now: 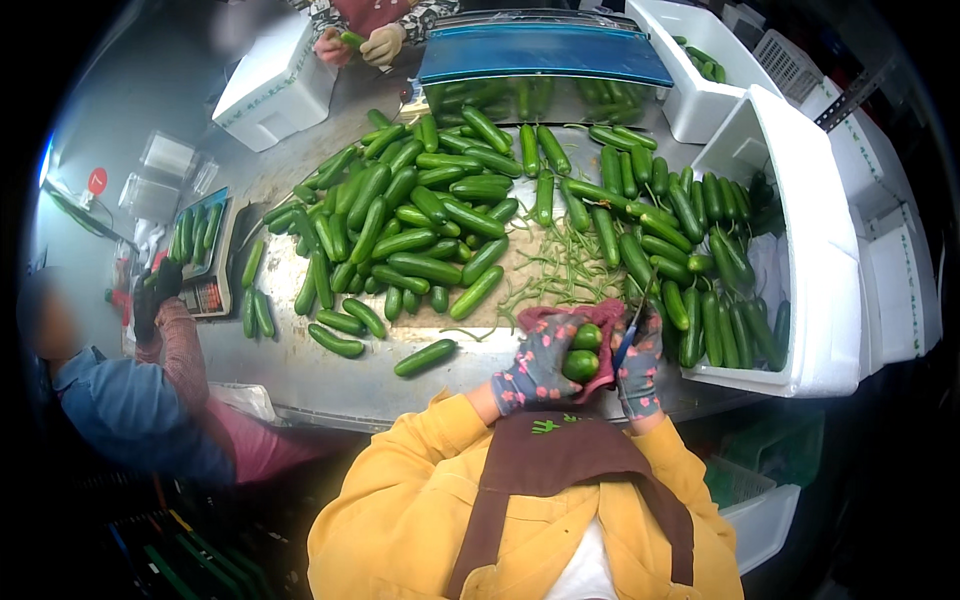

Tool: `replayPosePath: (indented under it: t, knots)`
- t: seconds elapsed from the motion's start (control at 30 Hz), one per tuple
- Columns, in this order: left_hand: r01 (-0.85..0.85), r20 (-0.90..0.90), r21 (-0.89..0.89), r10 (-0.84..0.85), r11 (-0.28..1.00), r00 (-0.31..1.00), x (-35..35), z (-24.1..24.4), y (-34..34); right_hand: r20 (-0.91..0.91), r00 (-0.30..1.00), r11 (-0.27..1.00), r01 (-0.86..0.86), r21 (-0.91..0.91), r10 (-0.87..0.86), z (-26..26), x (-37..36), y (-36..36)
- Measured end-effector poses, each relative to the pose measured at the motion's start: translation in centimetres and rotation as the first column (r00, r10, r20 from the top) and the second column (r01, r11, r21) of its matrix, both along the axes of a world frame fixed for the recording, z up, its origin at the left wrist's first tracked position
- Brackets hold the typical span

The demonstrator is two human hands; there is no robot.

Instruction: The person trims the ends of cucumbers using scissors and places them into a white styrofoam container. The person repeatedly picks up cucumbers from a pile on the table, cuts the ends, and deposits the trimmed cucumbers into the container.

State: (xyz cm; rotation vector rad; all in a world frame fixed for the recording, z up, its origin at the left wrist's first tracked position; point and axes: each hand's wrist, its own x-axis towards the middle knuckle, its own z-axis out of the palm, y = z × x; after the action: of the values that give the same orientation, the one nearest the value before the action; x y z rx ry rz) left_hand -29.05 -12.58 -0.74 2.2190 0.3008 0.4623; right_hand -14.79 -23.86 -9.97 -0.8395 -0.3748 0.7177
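Note:
My left hand point(541, 361), in a grey glove with pink flowers, is closed around two cucumbers point(581, 365), whose rounded ends face up. Against them lies a dark pink cloth point(601, 379), bunched between both hands. My right hand point(637, 364), in a matching glove, holds a tool with a blue handle point(625, 343) and a thin metal blade or blades pointing away from me; its exact kind is unclear. Beyond my hands, thin green trimmed stems point(574, 262) are scattered on a brown mat. A large heap of cucumbers point(405, 241) lies left of them.
At the right, a white foam box point(817, 247) lies with its open side towards the cucumbers, many inside. Another foam box point(686, 112) stands behind. A co-worker at the left is by a scale point(217, 289) with a tray of cucumbers; another across the table holds a cucumber point(352, 40).

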Motion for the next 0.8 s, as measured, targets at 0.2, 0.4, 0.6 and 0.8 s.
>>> replayPosePath:
  t: [0.2,0.4,0.6,0.8]
  knots:
    - [0.014,-0.141,0.153,0.008,0.988,0.990,0.9,-1.2,1.0,0.831,0.546,0.852,0.378,-0.362,0.111,7.3,-2.2,2.2]
    - [-0.339,0.045,-0.123,0.346,0.933,0.937,2.5,-3.3,5.5,0.353,0.780,0.830,-0.353,-0.433,0.516,8.0,-4.7,-1.5]
    - [0.405,0.330,-0.914,0.624,0.024,0.708,2.4,1.1,10.0,0.061,0.939,0.892,-0.301,-0.336,0.340,7.5,-3.6,-2.5]
    - [0.658,0.387,-0.725,0.668,-0.206,0.636,2.6,3.7,9.8,0.910,0.320,0.824,0.416,-0.385,0.264,7.4,-2.3,-0.7]
